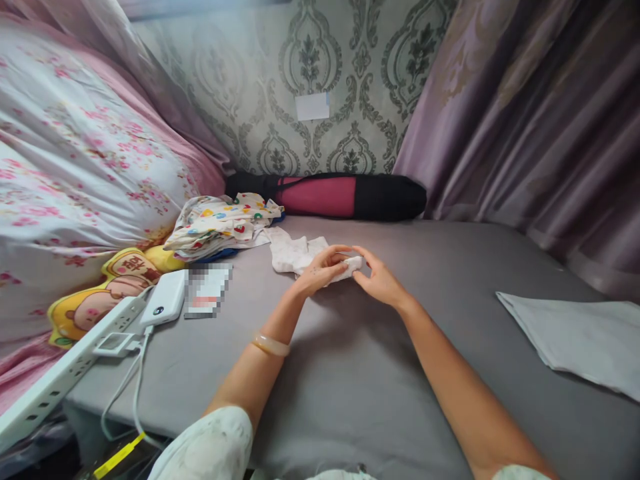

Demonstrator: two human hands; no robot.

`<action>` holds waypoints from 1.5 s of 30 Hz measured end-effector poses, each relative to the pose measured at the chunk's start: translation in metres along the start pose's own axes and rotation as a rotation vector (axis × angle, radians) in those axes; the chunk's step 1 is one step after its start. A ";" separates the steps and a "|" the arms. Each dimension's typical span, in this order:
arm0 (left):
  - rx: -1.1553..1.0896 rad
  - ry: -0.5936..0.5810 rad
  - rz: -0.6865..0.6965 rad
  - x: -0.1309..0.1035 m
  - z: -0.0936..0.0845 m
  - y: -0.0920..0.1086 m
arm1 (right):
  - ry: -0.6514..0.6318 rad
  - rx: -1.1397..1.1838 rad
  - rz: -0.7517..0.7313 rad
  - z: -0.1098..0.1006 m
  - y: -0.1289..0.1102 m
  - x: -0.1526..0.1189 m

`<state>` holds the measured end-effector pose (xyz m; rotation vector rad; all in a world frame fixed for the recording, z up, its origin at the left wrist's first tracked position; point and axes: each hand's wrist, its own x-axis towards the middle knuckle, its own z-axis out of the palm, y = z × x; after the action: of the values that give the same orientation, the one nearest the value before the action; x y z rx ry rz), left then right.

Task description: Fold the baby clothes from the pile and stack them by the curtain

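A small white cloth (pixel 354 263) is pinched between my two hands just above the grey sheet, near the middle of the view. My left hand (pixel 324 270) has its fingers closed on the cloth's left part. At its right end, my right hand (pixel 376 275) grips it between thumb and fingers. More white fabric (pixel 290 253) lies crumpled on the sheet behind and left of my left hand; whether it joins the held cloth is hidden by that hand.
Folded patterned clothes (pixel 225 223), a white power bank (pixel 166 297), a power strip (pixel 75 367) with cables and a yellow plush (pixel 85 313) are at left. A black and pink bag (pixel 325 197) lies behind. Folded white cloth (pixel 580 337) rests right.
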<state>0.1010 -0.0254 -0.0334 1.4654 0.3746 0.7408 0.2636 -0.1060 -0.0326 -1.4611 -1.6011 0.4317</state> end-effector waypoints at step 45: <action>0.993 0.443 0.192 -0.016 0.033 -0.050 | 0.456 0.252 0.097 -0.078 -0.054 -0.024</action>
<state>0.1213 -0.0577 -0.0820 2.2767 1.0566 1.1162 0.2904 -0.1649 0.0408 -1.3301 -1.0783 0.3133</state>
